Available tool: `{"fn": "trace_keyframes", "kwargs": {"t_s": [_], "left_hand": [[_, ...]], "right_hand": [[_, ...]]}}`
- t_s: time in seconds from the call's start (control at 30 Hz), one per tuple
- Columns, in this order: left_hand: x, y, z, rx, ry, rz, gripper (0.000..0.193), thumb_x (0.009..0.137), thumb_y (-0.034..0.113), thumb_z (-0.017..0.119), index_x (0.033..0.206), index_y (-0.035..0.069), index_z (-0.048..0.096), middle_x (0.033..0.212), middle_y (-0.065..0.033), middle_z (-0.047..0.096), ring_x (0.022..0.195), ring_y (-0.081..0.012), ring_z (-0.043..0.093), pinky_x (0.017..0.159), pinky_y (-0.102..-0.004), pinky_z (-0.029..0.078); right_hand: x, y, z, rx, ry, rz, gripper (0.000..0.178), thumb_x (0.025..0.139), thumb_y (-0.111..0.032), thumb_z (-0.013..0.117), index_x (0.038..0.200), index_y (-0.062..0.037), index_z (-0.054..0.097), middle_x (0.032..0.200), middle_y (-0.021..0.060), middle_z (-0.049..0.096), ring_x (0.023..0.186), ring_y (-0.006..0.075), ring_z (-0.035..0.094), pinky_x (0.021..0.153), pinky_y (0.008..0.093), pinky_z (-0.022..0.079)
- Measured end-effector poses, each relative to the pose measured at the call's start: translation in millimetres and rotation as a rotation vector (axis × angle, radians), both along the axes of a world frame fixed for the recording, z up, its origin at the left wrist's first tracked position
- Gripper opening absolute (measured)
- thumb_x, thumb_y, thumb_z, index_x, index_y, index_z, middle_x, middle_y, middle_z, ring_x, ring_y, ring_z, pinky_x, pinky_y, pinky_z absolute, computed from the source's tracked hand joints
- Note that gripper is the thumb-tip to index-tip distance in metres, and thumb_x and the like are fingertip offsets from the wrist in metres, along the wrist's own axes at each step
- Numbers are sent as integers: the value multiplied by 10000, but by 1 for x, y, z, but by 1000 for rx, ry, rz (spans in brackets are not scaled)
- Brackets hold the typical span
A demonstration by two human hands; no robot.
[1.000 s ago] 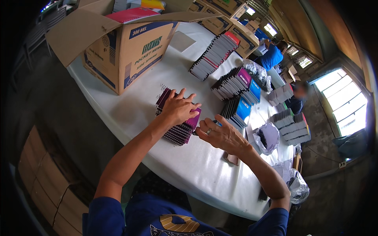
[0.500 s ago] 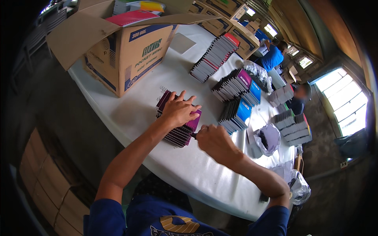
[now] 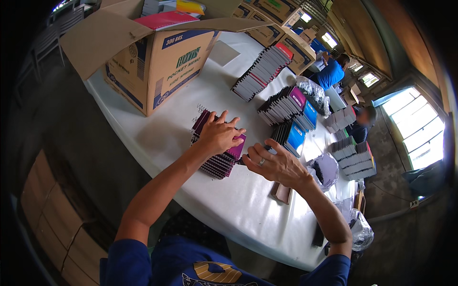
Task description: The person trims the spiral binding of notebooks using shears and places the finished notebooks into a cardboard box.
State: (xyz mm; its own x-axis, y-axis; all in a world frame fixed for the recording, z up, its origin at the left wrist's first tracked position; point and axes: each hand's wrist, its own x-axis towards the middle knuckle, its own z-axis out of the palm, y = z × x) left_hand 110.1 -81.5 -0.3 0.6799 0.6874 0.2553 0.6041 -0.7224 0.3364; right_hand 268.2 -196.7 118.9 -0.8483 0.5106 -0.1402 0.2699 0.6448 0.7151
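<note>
A stack of small purple spiral notebooks (image 3: 217, 167) lies fanned on the table in front of me, with dark coils along its near edge. My left hand (image 3: 218, 135) rests on top of it, palm down and fingers spread. My right hand (image 3: 276, 162) is just right of the stack, its fingers partly curled and a ring on one of them. The narrow dark tip of a tool (image 3: 240, 162) pokes out from it toward the coils; the rest is hidden by the hand. Loose wire coils (image 3: 202, 108) stick out at the stack's far left corner.
A large open carton (image 3: 179, 66) holding books stands at the back left. Behind my right hand are blue notebooks (image 3: 295, 138), more purple ones (image 3: 296, 97) and a red-topped row (image 3: 267, 66). A small brown tray (image 3: 282, 193) and plastic bags (image 3: 365, 231) lie at right. People work farther off.
My right hand has turned and loosened from a tight fist, showing its fingers and ring, and shifted slightly right. The brown tray has come into sight below it. My left hand stays on the stack.
</note>
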Motion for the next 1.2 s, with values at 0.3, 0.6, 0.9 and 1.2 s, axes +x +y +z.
{"fn": "trace_keyframes", "kwargs": {"t_s": [0.3,0.6,0.9,1.2], "left_hand": [[0,1,3,-51,57,-7,402,941,478,490,1308,341,580,1473,-19,422,1403,-304,310,1141,-537,193],[0,-1,3,-42,14,-2,421,919,498,520,1286,311,606,1478,-30,422,1397,-317,317,1137,-550,213],[1,0,1,-37,12,3,418,921,496,517,1286,311,606,1478,-30,422,1398,-315,317,1143,-543,204],[3,0,-2,-17,-6,1,399,923,477,522,1274,310,615,1461,-37,439,1378,-313,339,1128,-547,226]], "right_hand": [[-38,-38,-37,-4,7,-541,175,699,-121,662,817,7,667,731,64,599,716,194,594,528,285,430],[-13,-23,-14,-16,-5,-161,461,741,-197,726,1161,-129,549,1133,-29,509,1118,126,437,1003,347,362],[2,-18,-21,108,-101,-41,435,764,-184,712,1159,-125,541,1147,-46,493,1109,114,408,942,295,398],[-3,-18,-21,40,-12,-67,290,776,-161,686,1047,-88,612,1054,-8,571,1006,138,506,841,300,419]]}}
